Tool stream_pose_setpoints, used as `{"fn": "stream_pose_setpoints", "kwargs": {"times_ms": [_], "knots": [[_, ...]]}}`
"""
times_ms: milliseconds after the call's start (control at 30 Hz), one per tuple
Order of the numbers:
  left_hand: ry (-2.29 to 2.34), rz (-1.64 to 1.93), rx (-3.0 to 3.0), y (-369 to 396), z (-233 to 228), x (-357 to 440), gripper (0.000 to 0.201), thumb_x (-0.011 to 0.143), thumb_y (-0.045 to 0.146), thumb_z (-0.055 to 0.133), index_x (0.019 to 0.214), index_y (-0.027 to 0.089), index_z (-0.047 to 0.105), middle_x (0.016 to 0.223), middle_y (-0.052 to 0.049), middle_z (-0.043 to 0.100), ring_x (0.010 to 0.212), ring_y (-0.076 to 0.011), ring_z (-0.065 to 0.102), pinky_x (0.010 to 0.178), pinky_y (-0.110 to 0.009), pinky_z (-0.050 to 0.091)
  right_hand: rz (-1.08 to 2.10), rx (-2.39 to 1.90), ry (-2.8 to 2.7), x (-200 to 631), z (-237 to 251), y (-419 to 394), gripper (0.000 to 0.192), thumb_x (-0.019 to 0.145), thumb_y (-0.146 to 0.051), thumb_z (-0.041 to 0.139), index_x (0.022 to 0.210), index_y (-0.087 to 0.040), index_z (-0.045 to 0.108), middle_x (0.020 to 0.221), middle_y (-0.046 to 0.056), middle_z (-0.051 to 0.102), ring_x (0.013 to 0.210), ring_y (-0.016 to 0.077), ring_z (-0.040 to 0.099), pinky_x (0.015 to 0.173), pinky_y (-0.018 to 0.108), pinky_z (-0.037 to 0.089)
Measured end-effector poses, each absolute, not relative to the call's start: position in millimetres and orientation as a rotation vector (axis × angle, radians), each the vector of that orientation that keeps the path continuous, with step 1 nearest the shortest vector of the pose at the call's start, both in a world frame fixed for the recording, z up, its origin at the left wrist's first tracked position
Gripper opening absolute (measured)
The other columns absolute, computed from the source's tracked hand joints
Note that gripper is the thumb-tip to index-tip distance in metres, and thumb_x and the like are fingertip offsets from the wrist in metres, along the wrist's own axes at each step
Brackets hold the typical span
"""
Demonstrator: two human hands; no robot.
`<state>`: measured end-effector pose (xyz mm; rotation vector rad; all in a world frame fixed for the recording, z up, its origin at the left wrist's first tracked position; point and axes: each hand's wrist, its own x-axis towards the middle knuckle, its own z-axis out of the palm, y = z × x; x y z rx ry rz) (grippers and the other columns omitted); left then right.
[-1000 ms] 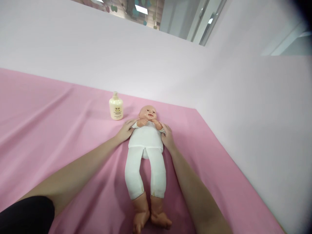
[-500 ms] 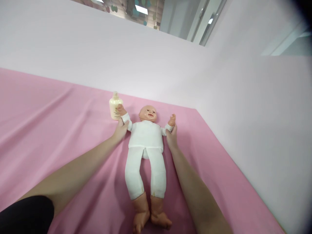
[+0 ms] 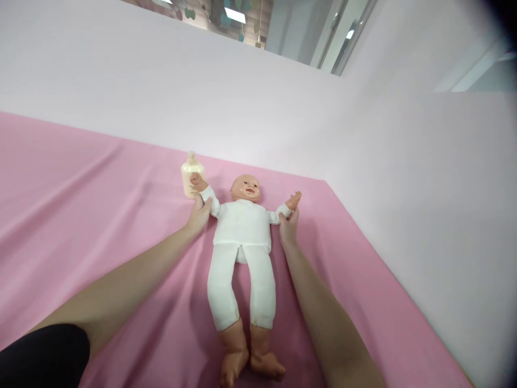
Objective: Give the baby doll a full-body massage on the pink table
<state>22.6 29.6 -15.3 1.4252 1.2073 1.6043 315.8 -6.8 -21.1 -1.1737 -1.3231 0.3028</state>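
Observation:
A baby doll [image 3: 241, 226] in a white cloth top and trousers lies on its back on the pink sheet [image 3: 133, 242], its head toward the wall and its bare feet toward me. My left hand [image 3: 198, 214] is closed around the doll's sleeved forearm on the left, thumb on top. On the other side, my right hand [image 3: 289, 227] grips the doll's other forearm close to the wrist. Both doll arms are spread outward and raised a little. Some of my fingers are hidden beneath the sleeves.
A pale yellow pump bottle [image 3: 191, 175] stands just behind the doll's left-side hand, partly covered by it. White walls [image 3: 169, 91] border the sheet at the back and right. Above the back wall is a window [image 3: 242, 27].
The doll's right-side arm has swung outward to the right with my right hand. The other doll hand has shifted slightly left, in front of the bottle.

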Motion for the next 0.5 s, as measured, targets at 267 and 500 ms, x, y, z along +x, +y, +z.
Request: {"fn": "stream_pose_setpoints", "kwargs": {"times_ms": [267, 500], "knots": [[1.096, 1.270, 2.271, 12.5, 2.9, 29.9, 0.041, 0.086, 0.025, 0.045, 0.125, 0.018, 0.050, 0.123, -0.010, 0.054, 0.115, -0.0237, 0.048, 0.103, -0.042, 0.035, 0.323, -1.228, -1.571, 294.6, 1.4, -25.4, 0.054, 0.076, -0.011, 0.041, 0.128, -0.021, 0.047, 0.128, 0.008, 0.053, 0.120, 0.0208, 0.047, 0.107, 0.043, 0.035], [1.118, 1.222, 2.339, 8.4, 5.5, 31.2, 0.042, 0.085, 0.021, 0.045, 0.127, 0.019, 0.050, 0.124, -0.009, 0.053, 0.116, -0.0231, 0.048, 0.103, -0.041, 0.036, 0.220, -1.218, -1.723, 290.8, 2.6, -26.8, 0.061, 0.069, -0.002, 0.035, 0.124, -0.022, 0.052, 0.124, 0.006, 0.054, 0.119, 0.0192, 0.046, 0.109, 0.041, 0.033]]}}
